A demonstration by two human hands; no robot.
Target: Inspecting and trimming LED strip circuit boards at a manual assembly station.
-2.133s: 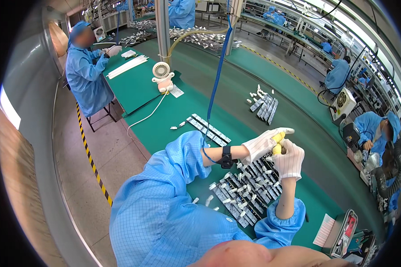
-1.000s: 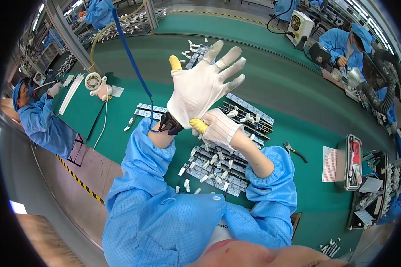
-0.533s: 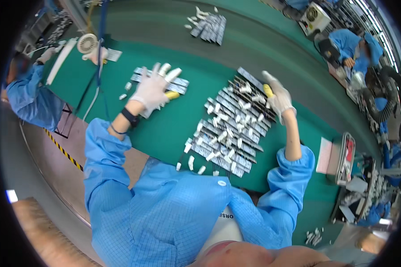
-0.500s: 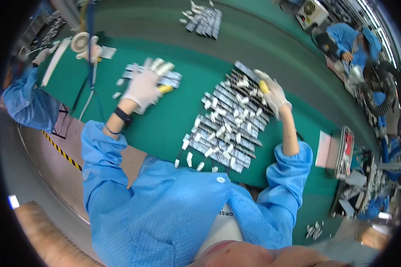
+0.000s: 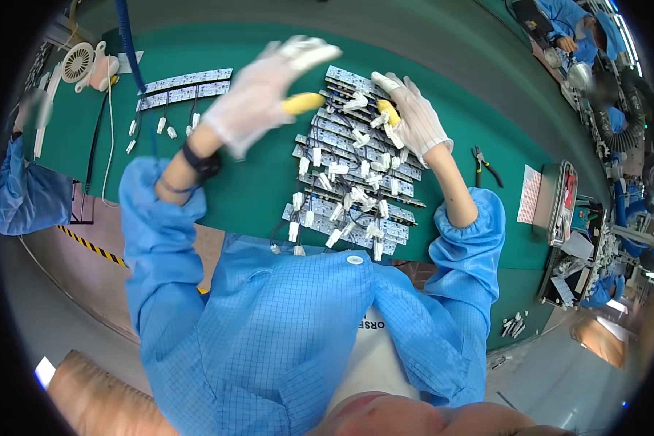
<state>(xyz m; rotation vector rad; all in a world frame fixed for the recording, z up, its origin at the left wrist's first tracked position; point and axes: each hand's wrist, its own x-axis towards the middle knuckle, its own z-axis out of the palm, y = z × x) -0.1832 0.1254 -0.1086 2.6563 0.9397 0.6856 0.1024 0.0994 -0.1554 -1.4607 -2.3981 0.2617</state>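
Observation:
A long stack of narrow circuit boards [image 5: 356,168] with white connectors and dark leads lies on the green mat. Above its far right end rests my right hand [image 5: 418,120], in a white glove with a yellow-covered thumb, fingers stretched over the board ends. My left hand [image 5: 258,94], gloved the same way, hovers between this stack and two separate board strips [image 5: 184,90] on the left. Its fingers are spread, slightly blurred, with nothing in them. The left strips have leads and white connectors [image 5: 171,132] hanging toward me.
Pliers [image 5: 485,167] lie right of the stack. Farther right are a printed sheet [image 5: 529,193] and a metal tray [image 5: 557,203]. A small fan [image 5: 78,62] stands at the left beside a blue hose [image 5: 128,47]. Co-workers sit at left and far right.
My left hand has moved right, off the left strips toward the stack. My right hand has shifted slightly left along the stack's far end. The whole view has shifted too.

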